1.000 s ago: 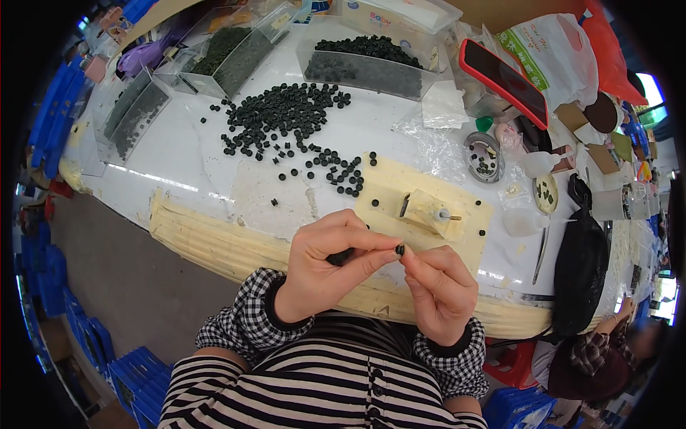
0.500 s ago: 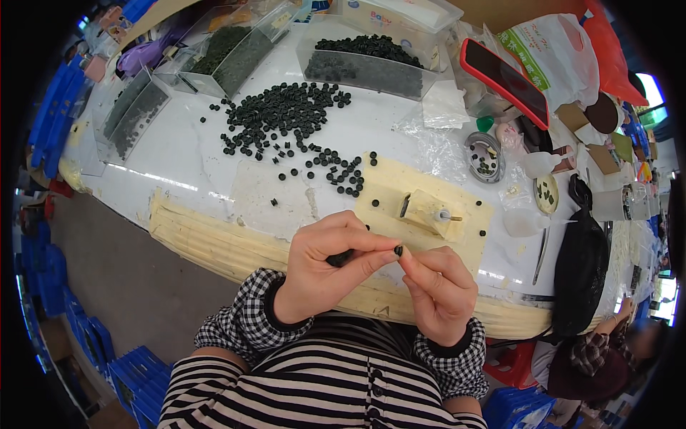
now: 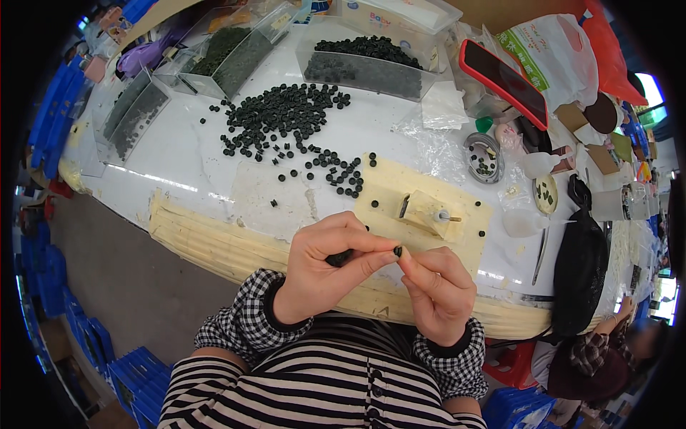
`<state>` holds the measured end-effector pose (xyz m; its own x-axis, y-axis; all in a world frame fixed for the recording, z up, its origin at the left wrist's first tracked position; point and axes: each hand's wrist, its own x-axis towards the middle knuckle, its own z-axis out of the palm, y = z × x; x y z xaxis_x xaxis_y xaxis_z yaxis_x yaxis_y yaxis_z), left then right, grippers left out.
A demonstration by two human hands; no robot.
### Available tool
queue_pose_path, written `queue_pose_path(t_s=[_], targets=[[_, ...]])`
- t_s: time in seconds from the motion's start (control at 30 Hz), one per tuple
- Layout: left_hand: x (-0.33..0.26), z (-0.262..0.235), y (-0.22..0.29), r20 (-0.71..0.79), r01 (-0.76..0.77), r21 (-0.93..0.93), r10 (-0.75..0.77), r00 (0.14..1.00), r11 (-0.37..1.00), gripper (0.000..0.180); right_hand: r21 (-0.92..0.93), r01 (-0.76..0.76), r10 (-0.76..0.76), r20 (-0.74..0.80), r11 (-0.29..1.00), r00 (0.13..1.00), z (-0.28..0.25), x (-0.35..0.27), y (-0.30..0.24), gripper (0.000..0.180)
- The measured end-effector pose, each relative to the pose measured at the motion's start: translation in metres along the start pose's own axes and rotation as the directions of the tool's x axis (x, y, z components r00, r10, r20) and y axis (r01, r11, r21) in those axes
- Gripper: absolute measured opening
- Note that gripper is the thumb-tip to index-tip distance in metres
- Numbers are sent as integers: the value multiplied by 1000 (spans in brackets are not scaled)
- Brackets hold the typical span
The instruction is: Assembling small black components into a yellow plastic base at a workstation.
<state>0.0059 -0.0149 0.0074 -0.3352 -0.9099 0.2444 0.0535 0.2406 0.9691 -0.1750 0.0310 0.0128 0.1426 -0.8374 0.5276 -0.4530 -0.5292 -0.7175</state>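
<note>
1. The left hand (image 3: 325, 268) is curling in a loose fist just above the near edge of the white surface (image 3: 186, 161), its fingers closing around a short stack of small black discs (image 3: 339, 257) that is showing between thumb and palm.
2. The right hand (image 3: 437, 289) is sitting just beside the left, its thumb and forefinger pinching narrowly on a single small black disc (image 3: 397, 251); this disc is being held right at the left hand's fingertips, touching or nearly touching them.
3. Both wrists are wearing black-and-white checked cuffs, coming up from a striped top at the lower edge.
4. Just beyond the hands, a pale yellow board (image 3: 421, 214) is lying on the surface, carrying a small block with a metal pin (image 3: 432, 214).
5. Farther out and to the left of the hands, a loose heap of black discs (image 3: 286, 118) is spreading across the surface, with strays trailing toward the board.
6. Well beyond the heap, a clear tray of black discs (image 3: 364, 64) is standing at the far side, with other clear trays (image 3: 136, 114) lining the far left.
7. To the right of the hands, a black pouch (image 3: 579, 264) is lying along the surface edge, and a round metal tin (image 3: 484, 157) is sitting beyond the board.
8. A red-cased phone (image 3: 504, 82) is leaning at the far right.
</note>
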Motion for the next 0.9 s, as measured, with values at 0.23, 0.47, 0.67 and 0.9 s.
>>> queue_pose_path(t_s=[0.23, 0.47, 0.67, 0.9], targets=[[1, 1, -3, -2, -58, -58, 58, 998, 997, 17, 24, -3, 3, -9, 1000, 1000, 0, -2, 0, 39], [2, 0, -5, 25, -19, -110, 22, 999, 994, 14, 29, 0, 0, -19, 1000, 1000, -1, -2, -1, 39], [2, 0, -6, 21, -19, -130, 22, 1000, 991, 14, 8, 17, -17, -8, 1000, 1000, 0, -1, -1, 41], [2, 0, -6, 17, -39, -113, 41, 999, 993, 15, 27, 10, -11, 11, 1000, 1000, -1, -1, 0, 42]])
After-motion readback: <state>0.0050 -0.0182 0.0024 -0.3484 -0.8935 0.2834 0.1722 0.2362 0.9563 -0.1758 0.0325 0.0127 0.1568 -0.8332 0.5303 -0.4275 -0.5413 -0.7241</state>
